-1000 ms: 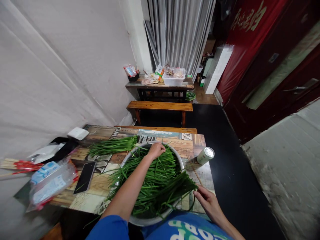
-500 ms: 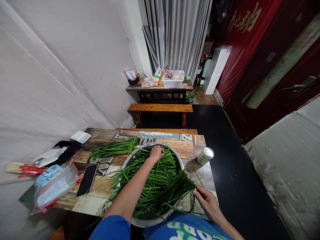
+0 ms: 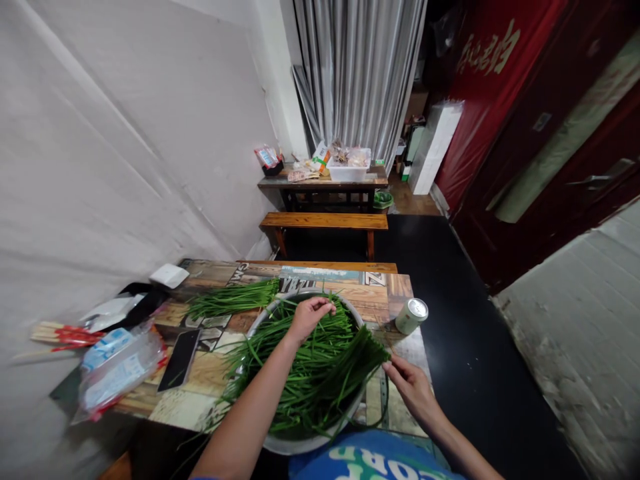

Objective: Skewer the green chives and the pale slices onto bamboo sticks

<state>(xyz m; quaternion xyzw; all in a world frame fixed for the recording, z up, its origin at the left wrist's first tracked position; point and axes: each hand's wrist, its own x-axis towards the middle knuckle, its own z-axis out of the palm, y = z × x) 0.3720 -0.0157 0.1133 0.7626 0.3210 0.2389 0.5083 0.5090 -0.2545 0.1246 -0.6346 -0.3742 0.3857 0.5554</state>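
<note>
A round metal basin (image 3: 358,313) full of long green chives (image 3: 295,373) stands on the table in front of me. Over its far side, my left hand (image 3: 311,319) is closed in a pinch by the chive ends; whatever sits between the fingertips is too small to make out. At the basin's right rim, my right hand (image 3: 413,387) pinches the end of a flat row of chives (image 3: 367,353) that looks threaded on a thin skewer, mostly hidden. The leaves of this row trail back into the basin. Another bunch of chives (image 3: 235,298) lies behind and left of the basin.
A can (image 3: 411,315) stands near the table's right edge. On the left lie a phone (image 3: 179,360), a clear plastic bag (image 3: 117,373), a bundle of sticks (image 3: 65,335) and a white box (image 3: 169,275). Beyond are a bench (image 3: 325,220) and a second table (image 3: 320,183) bearing a white tub (image 3: 349,173).
My left hand has risen slightly off the chives, its pinching fingers now more visible. My right hand and the row of chives have shifted a little up and left. The view has tilted slightly.
</note>
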